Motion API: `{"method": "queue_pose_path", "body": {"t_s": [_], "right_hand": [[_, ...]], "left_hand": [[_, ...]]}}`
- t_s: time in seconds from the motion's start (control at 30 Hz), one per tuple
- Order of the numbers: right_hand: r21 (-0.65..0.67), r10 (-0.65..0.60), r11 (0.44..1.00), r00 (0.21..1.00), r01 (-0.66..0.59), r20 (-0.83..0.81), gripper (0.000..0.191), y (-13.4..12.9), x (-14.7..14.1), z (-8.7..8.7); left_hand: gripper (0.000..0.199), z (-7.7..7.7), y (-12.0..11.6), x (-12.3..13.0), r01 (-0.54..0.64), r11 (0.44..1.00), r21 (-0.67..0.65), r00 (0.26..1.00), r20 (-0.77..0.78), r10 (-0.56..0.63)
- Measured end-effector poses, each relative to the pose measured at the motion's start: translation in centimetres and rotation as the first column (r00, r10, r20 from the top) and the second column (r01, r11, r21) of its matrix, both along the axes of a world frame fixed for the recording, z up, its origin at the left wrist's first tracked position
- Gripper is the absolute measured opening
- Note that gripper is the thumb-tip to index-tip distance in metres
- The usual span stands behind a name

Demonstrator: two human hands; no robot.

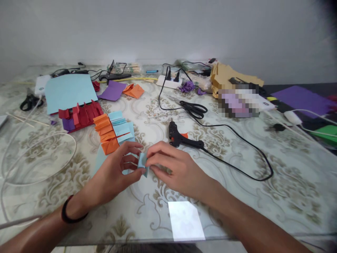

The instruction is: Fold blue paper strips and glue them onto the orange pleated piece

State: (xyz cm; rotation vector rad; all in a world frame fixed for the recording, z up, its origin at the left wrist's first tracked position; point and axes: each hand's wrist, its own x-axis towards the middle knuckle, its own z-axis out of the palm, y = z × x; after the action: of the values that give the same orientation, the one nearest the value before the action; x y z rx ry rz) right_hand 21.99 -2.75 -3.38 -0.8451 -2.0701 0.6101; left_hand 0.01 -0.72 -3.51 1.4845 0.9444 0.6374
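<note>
Between my two hands is a small folded piece of light blue paper, held just above the patterned tablecloth. My left hand, with a dark band at the wrist, grips its left side between thumb and fingers. The fingertips of my right hand press on its right side. Just beyond my left hand lie folded orange papers and folded light blue papers in rows. A black glue gun rests on the cloth beyond my right hand.
Black-handled scissors lie behind the glue gun, whose cable curves right. Folded red papers and a light blue sheet are at the left. A white power strip sits at the back, and a white square near the front edge.
</note>
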Motion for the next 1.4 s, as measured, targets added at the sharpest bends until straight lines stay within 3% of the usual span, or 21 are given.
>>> {"method": "queue_pose_path", "body": {"t_s": [0.13,0.33,0.43,0.7,1.03,1.17,1.3,1.4], "right_hand": [[-0.037,0.077,0.996,0.997,-0.077,-0.009,0.027,-0.3,-0.2,0.1],[-0.060,0.029,0.998,0.999,-0.031,-0.035,0.020,-0.3,-0.3,0.1],[-0.067,0.001,0.998,0.999,-0.004,-0.046,0.017,-0.2,-0.4,0.0],[-0.140,-0.023,0.990,0.999,0.017,-0.043,0.019,-0.2,-0.2,0.2],[-0.241,-0.109,0.967,0.987,0.078,-0.119,0.012,0.1,0.0,0.7],[-0.280,-0.109,0.957,0.986,0.070,-0.124,0.012,-0.1,0.1,1.0],[-0.376,-0.078,0.924,0.997,0.067,-0.013,0.006,0.3,1.1,1.8],[-0.305,-0.204,0.910,0.944,0.280,0.258,0.008,1.5,3.2,2.0]], "left_hand": [[0.057,-0.5,-0.2,0.2,-0.019,0.998,0.056,1.000,-0.004,0.019],[0.022,-0.2,-0.2,0.1,-0.008,0.973,0.231,0.997,-0.077,0.027],[0.019,0.1,-0.1,0.0,0.014,0.966,0.257,0.991,-0.130,0.020],[0.013,0.1,0.1,0.0,0.052,0.992,0.112,0.998,0.023,-0.054],[0.024,-0.2,0.2,-0.1,-0.075,0.994,0.084,0.997,0.028,0.073],[0.019,-0.2,0.4,-0.1,-0.066,0.996,0.065,0.998,-0.015,0.067],[0.009,0.0,0.4,-0.2,-0.073,0.977,0.200,0.994,-0.068,0.088],[0.018,0.3,0.4,-0.3,-0.079,0.946,0.313,0.982,-0.137,0.128]]}}
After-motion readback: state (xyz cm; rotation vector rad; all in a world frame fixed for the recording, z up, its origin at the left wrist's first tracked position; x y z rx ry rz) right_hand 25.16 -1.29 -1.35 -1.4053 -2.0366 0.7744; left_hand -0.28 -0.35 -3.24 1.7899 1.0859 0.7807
